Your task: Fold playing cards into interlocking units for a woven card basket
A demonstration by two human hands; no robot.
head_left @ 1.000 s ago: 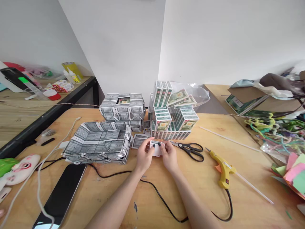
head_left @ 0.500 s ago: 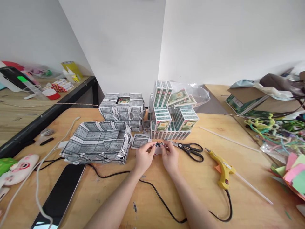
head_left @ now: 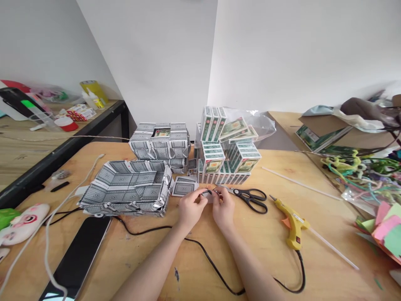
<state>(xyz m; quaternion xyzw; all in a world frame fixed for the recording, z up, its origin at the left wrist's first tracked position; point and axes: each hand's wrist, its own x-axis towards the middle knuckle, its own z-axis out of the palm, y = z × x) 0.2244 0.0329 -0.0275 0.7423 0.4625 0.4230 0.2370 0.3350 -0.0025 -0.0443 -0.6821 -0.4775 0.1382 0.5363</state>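
Note:
My left hand (head_left: 191,209) and my right hand (head_left: 223,208) meet at the middle of the table, thumbs and fingers pinched on a small playing card (head_left: 207,195). Its white face and a dark patterned edge show between my fingertips; the rest is covered. The edge looks bent over. Just beyond my left hand lie loose playing cards (head_left: 184,187), patterned backs up. Black-handled scissors (head_left: 250,197) rest right of my right hand, their blades partly behind my fingers. To the left stands an open box built of folded playing cards (head_left: 125,186).
Behind sit a card-built block (head_left: 159,144) and stacked green-and-white card packs (head_left: 227,163). A yellow glue gun (head_left: 294,223) lies right, its black cable crossing beneath my forearms. A phone (head_left: 78,255) and white cable lie left. Coloured paper (head_left: 385,225) is at far right.
My fingers have shifted slightly on the card, and its dark edge looks flatter than before. Both hands stay in the same place; the surrounding things have not moved.

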